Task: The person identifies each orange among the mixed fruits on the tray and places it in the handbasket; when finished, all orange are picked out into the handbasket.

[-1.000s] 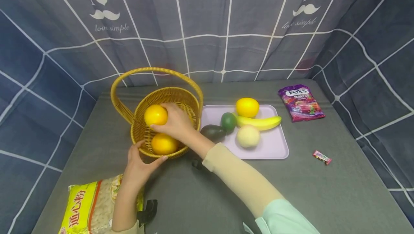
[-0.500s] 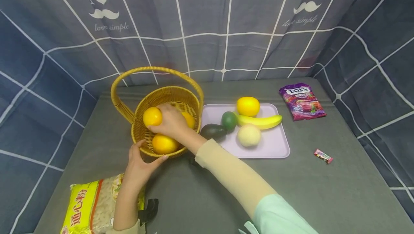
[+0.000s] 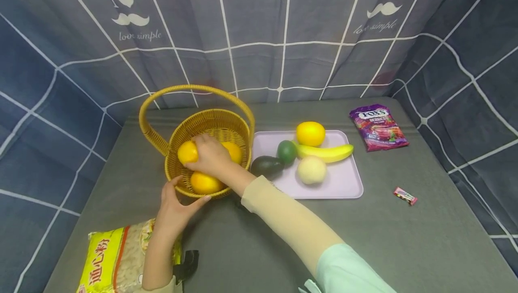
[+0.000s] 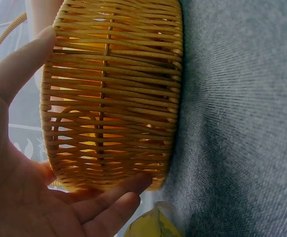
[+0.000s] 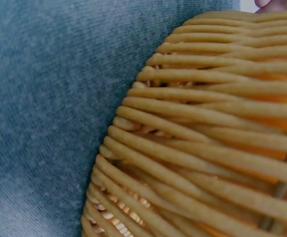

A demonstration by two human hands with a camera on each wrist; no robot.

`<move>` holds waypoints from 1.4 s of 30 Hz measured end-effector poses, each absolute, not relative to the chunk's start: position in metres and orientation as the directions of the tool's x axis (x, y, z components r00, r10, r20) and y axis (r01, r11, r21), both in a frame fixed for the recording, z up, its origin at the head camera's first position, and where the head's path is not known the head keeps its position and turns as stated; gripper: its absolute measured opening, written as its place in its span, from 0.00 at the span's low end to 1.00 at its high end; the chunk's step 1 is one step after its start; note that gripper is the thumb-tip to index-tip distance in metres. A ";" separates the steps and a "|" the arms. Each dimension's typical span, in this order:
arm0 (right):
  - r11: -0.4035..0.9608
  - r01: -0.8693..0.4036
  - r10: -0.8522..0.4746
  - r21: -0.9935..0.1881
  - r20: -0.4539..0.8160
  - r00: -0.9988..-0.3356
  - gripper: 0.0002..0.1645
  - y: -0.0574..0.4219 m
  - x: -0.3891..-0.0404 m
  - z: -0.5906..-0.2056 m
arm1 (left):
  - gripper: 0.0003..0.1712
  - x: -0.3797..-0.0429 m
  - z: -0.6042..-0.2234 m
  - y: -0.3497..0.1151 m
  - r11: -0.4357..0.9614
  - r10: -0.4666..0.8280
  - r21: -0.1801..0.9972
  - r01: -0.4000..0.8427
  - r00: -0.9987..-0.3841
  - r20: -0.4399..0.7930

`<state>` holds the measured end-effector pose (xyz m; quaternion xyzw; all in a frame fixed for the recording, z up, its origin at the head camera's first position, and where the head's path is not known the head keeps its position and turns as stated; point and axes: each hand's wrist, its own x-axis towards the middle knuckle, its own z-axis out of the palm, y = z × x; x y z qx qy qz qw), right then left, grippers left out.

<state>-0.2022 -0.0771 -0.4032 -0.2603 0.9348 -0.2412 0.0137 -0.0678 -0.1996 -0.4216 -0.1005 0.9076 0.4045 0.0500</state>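
In the head view, my right hand (image 3: 210,154) reaches into the woven basket (image 3: 174,140) and grips an orange (image 3: 187,152) at the left inside. A second orange (image 3: 205,182) lies at the near side, and another orange (image 3: 234,152) shows partly behind the hand. My left hand (image 3: 175,207) holds the basket's near left edge, its thumb and index finger spread along the rim. The left wrist view shows the left hand (image 4: 29,187) with its thumb on the rim and fingers against the slatted wall. From the right wrist, mostly the basket's outer wall (image 5: 197,133) is visible.
A lilac tray (image 3: 344,185) to the right bears two avocados (image 3: 267,165), a banana (image 3: 328,153), a yellow-orange fruit (image 3: 310,133) and a pale round fruit (image 3: 311,170). Farther right lie a candy bag (image 3: 378,127) and a small wrapped sweet (image 3: 405,196). A pasta bag (image 3: 117,257) lies front left.
My right hand has lowered the orange deeper into the basket, moving slightly left. More of the orange behind the hand has come into view. The left hand has stayed on the rim.
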 end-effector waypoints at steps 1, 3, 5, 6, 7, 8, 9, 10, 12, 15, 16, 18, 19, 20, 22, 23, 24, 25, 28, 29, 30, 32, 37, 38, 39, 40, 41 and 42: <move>0.750 -0.484 -0.498 -0.450 0.097 -0.862 0.44 -0.077 -0.202 -0.403 | 0.65 -0.068 -0.422 -0.199 0.652 -0.143 0.725 -0.223 -0.975 -0.172; 0.752 -0.492 -0.506 -0.439 0.094 -0.857 0.44 -0.077 -0.202 -0.404 | 0.64 -0.068 -0.422 -0.199 0.650 -0.146 0.726 -0.225 -0.974 -0.171; 0.752 -0.496 -0.510 -0.434 0.094 -0.855 0.44 -0.077 -0.203 -0.404 | 0.64 -0.068 -0.422 -0.199 0.650 -0.147 0.726 -0.224 -0.975 -0.169; 0.751 -0.497 -0.511 -0.434 0.094 -0.855 0.44 -0.077 -0.203 -0.404 | 0.64 -0.068 -0.422 -0.199 0.650 -0.148 0.726 -0.223 -0.975 -0.167; 0.750 -0.497 -0.511 -0.435 0.096 -0.854 0.45 -0.076 -0.203 -0.404 | 0.65 -0.068 -0.422 -0.199 0.650 -0.147 0.727 -0.221 -0.975 -0.166; 0.749 -0.498 -0.511 -0.437 0.099 -0.854 0.45 -0.076 -0.203 -0.405 | 0.64 -0.068 -0.423 -0.199 0.650 -0.147 0.727 -0.219 -0.976 -0.162; 0.748 -0.498 -0.510 -0.439 0.102 -0.854 0.45 -0.075 -0.203 -0.405 | 0.64 -0.069 -0.423 -0.199 0.651 -0.147 0.728 -0.217 -0.976 -0.159; 0.746 -0.500 -0.509 -0.440 0.107 -0.854 0.44 -0.075 -0.204 -0.405 | 0.64 -0.069 -0.423 -0.199 0.651 -0.146 0.728 -0.215 -0.977 -0.157; 0.739 -0.508 -0.512 -0.442 0.121 -0.851 0.45 -0.073 -0.204 -0.406 | 0.64 -0.069 -0.424 -0.199 0.651 -0.145 0.729 -0.212 -0.977 -0.154; 0.734 -0.516 -0.511 -0.443 0.142 -0.848 0.45 -0.070 -0.204 -0.406 | 0.64 -0.070 -0.424 -0.199 0.649 -0.144 0.730 -0.212 -0.977 -0.157; 0.733 -0.516 -0.508 -0.444 0.148 -0.848 0.45 -0.069 -0.205 -0.406 | 0.64 -0.070 -0.423 -0.199 0.648 -0.143 0.731 -0.213 -0.977 -0.158; 0.732 -0.513 -0.501 -0.448 0.158 -0.851 0.44 -0.067 -0.204 -0.406 | 0.65 -0.070 -0.423 -0.199 0.648 -0.142 0.730 -0.216 -0.976 -0.163; 0.732 -0.510 -0.496 -0.453 0.160 -0.854 0.44 -0.066 -0.204 -0.406 | 0.65 -0.069 -0.423 -0.199 0.647 -0.141 0.731 -0.217 -0.976 -0.165; 0.731 -0.508 -0.493 -0.455 0.162 -0.855 0.44 -0.066 -0.204 -0.406 | 0.65 -0.069 -0.422 -0.199 0.647 -0.141 0.730 -0.219 -0.976 -0.168; 0.723 -0.507 -0.490 -0.468 0.170 -0.855 0.43 -0.064 -0.204 -0.405 | 0.65 -0.069 -0.422 -0.199 0.647 -0.141 0.730 -0.221 -0.975 -0.171; 0.719 -0.508 -0.489 -0.475 0.173 -0.855 0.43 -0.063 -0.203 -0.404 | 0.65 -0.069 -0.422 -0.198 0.646 -0.141 0.730 -0.223 -0.975 -0.173; 0.712 -0.510 -0.490 -0.483 0.179 -0.853 0.43 -0.061 -0.203 -0.404 | 0.65 -0.069 -0.422 -0.198 0.644 -0.140 0.731 -0.226 -0.974 -0.177; 0.706 -0.510 -0.489 -0.492 0.183 -0.853 0.43 -0.059 -0.202 -0.403 | 0.65 -0.069 -0.422 -0.198 0.643 -0.141 0.732 -0.228 -0.974 -0.179; 0.686 -0.522 -0.485 -0.507 0.216 -0.847 0.42 -0.051 -0.199 -0.401 | 0.66 -0.069 -0.422 -0.198 0.642 -0.142 0.731 -0.230 -0.973 -0.181; 0.678 -0.531 -0.485 -0.508 0.233 -0.843 0.42 -0.048 -0.198 -0.399 | 0.66 -0.069 -0.422 -0.198 0.642 -0.143 0.732 -0.229 -0.973 -0.179; 0.668 -0.542 -0.485 -0.509 0.254 -0.837 0.42 -0.045 -0.197 -0.398 | 0.66 -0.069 -0.421 -0.198 0.643 -0.143 0.731 -0.228 -0.974 -0.178; 0.650 -0.562 -0.484 -0.511 0.291 -0.825 0.42 -0.040 -0.194 -0.393 | 0.66 -0.069 -0.421 -0.198 0.646 -0.144 0.729 -0.225 -0.974 -0.173; 0.612 -0.582 -0.464 -0.535 0.352 -0.813 0.43 -0.027 -0.183 -0.380 | 0.66 -0.068 -0.420 -0.199 0.654 -0.148 0.721 -0.229 -0.973 -0.175; 0.605 -0.582 -0.458 -0.543 0.361 -0.812 0.43 -0.025 -0.181 -0.377 | 0.66 -0.068 -0.420 -0.199 0.656 -0.149 0.719 -0.230 -0.973 -0.176; 0.601 -0.582 -0.451 -0.548 0.369 -0.813 0.43 -0.023 -0.179 -0.374 | 0.66 -0.068 -0.421 -0.199 0.658 -0.151 0.717 -0.231 -0.973 -0.176; 0.596 -0.582 -0.444 -0.552 0.377 -0.813 0.43 -0.020 -0.177 -0.371 | 0.66 -0.068 -0.421 -0.199 0.658 -0.151 0.716 -0.232 -0.973 -0.176; 0.590 -0.584 -0.437 -0.557 0.388 -0.811 0.43 -0.017 -0.174 -0.368 | 0.66 -0.068 -0.421 -0.198 0.659 -0.152 0.715 -0.232 -0.973 -0.175; 0.583 -0.588 -0.431 -0.561 0.401 -0.809 0.44 -0.013 -0.172 -0.365 | 0.66 -0.068 -0.422 -0.198 0.659 -0.152 0.716 -0.230 -0.973 -0.173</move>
